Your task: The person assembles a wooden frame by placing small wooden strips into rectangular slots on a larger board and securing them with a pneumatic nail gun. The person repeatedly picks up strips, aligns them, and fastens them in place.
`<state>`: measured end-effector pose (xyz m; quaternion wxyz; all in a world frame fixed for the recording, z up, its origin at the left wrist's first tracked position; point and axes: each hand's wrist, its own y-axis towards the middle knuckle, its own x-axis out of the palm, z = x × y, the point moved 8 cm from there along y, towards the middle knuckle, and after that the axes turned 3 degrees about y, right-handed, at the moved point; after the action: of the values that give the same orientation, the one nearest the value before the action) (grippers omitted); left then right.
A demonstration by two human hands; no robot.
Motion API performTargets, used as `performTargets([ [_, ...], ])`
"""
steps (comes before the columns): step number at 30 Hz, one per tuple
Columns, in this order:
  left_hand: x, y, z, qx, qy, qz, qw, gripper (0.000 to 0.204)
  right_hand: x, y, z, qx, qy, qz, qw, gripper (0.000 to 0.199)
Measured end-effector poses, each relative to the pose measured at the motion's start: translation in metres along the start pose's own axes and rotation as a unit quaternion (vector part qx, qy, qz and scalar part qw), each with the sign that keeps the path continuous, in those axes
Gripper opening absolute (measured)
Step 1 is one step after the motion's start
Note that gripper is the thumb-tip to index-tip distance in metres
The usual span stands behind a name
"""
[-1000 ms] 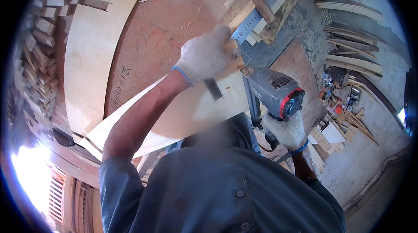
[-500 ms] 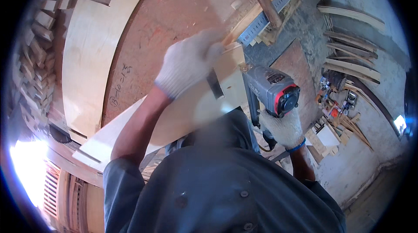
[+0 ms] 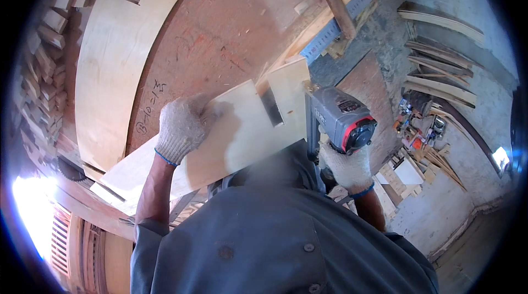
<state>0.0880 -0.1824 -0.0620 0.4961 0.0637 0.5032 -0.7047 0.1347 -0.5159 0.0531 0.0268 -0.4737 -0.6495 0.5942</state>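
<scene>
Holds the nail gun [image 3: 344, 118], right of centre, with the gloved right hand [image 3: 349, 165], grip clamped around the handle beneath the tool's body, probably to bear its weight and aim it. Has its nose at the right end of the pale board [image 3: 220, 140], touching or just beside; cannot tell which. Rests the gloved left hand [image 3: 181, 126] at that board's upper edge, left of centre, likely to steady it; cannot tell, with blurred fingertips, between a pinching grip and a loose one. Has the board slanting from lower left to the centre of the frame, partly over the worktop [image 3: 203, 46], close to the body, with a notch [image 3: 269, 107] near its right end, presumably for easy reach. Has another curved board [image 3: 115, 57] lying in the upper left, well clear of the tool, and a blue ruler [image 3: 324, 36] along the worktop's edge at upper right.
</scene>
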Motion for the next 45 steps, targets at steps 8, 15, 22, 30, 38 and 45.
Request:
performTargets([
  [8, -0.006, -0.004, 0.006, -0.006, 0.022, 0.026, 0.999, 0.041, -0.005, -0.005, -0.029, -0.018, 0.119, -0.037, 0.992, 0.015],
  [15, -0.002, -0.001, 0.001, 0.011, -0.020, 0.046, 0.999, 0.051, 0.003, 0.015, -0.034, -0.174, 0.030, -0.003, 0.984, 0.020],
  [22, 0.006, 0.005, -0.014, -0.015, -0.060, -0.040, 0.997, 0.038, -0.009, 0.007, -0.062, -0.107, 0.050, -0.038, 0.992, 0.034],
  [30, -0.001, -0.006, -0.027, -0.078, -0.197, 0.017, 0.977, 0.044, -0.012, 0.013, -0.069, -0.109, 0.005, -0.075, 0.991, 0.034],
  [38, -0.019, -0.016, -0.032, -0.034, -0.162, 0.119, 0.979, 0.039, -0.012, 0.007, -0.048, -0.072, 0.038, -0.047, 0.996, 0.009],
  [45, -0.194, 0.034, -0.143, -0.150, -0.120, 0.432, 0.881, 0.041, -0.011, 0.016, -0.051, -0.112, 0.059, -0.076, 0.989, 0.007],
])
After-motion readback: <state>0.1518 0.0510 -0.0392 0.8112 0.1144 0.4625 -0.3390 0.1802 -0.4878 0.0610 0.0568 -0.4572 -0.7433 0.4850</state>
